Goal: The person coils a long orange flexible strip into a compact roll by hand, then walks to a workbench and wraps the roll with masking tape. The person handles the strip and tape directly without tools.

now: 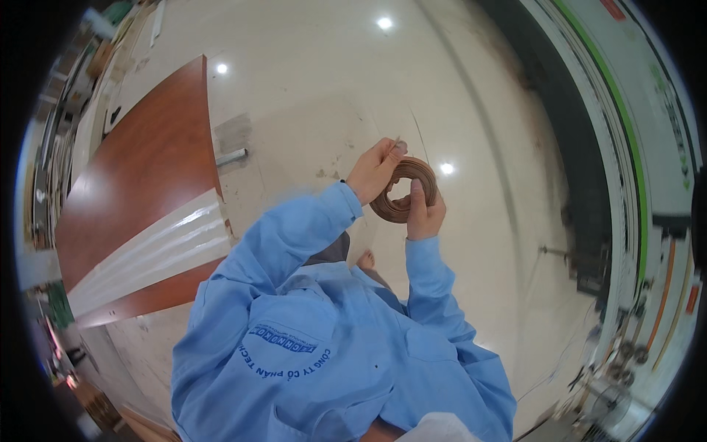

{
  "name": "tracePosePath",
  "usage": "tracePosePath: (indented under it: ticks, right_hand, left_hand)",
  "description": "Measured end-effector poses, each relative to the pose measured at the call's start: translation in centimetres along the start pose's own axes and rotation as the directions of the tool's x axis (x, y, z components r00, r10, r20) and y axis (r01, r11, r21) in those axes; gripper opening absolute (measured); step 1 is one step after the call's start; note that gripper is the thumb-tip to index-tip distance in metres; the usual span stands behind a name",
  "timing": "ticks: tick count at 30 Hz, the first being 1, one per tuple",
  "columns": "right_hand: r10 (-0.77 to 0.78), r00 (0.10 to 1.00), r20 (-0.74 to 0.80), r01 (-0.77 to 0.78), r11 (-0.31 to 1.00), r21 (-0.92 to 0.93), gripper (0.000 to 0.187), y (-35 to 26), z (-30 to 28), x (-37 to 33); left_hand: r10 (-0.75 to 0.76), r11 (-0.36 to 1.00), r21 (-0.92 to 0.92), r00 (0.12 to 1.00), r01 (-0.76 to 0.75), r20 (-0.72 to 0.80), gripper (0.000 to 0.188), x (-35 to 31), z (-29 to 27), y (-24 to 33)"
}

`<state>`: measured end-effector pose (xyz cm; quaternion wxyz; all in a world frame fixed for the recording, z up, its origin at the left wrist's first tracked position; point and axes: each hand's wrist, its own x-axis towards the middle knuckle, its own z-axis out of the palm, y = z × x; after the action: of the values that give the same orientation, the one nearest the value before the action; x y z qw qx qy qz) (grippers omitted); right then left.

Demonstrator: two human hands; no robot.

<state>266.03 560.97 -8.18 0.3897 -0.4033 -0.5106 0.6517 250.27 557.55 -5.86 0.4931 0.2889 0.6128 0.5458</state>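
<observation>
In front of my chest I hold a coil of brown edge-banding strip [425, 171], wound into a thick ring with an open middle. My right hand [426, 212] grips its right side, with the thumb laid over the face of the ring. At the coil's upper left, my left hand [377, 168] is closed in a pinch, thumb and forefinger together. A small pale bit shows at those fingertips; I cannot tell whether it is the strip's loose end or something else. Light blue sleeves cover both my forearms.
On the left is a large reddish-brown panel [147, 140] with a whitish sheet [158, 247] across its lower part. A metal leg or tube [232, 156] sticks out beside it. Along the right runs a long machine [611, 110] with a green stripe. Glossy pale tiles [309, 81] form the floor.
</observation>
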Motion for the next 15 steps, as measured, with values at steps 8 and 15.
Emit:
tracePosePath:
  ticks: [8, 15]
  right_hand:
    - [0.186, 0.905, 0.382, -0.166, 0.982, -0.086, 0.038, 2.2, 9.4, 24.3]
    - [0.270, 0.604, 0.749, -0.141, 0.962, -0.233, 0.054, -2.3, 13.2, 43.9]
  left_hand:
    - [0.168, 0.937, 0.269, 0.964, -0.222, 0.208, 0.059, 19.7, -13.7, 5.6]
    - [0.077, 0.602, 0.684, 0.882, -0.412, 0.464, 0.084, 36.7, -19.4, 14.6]
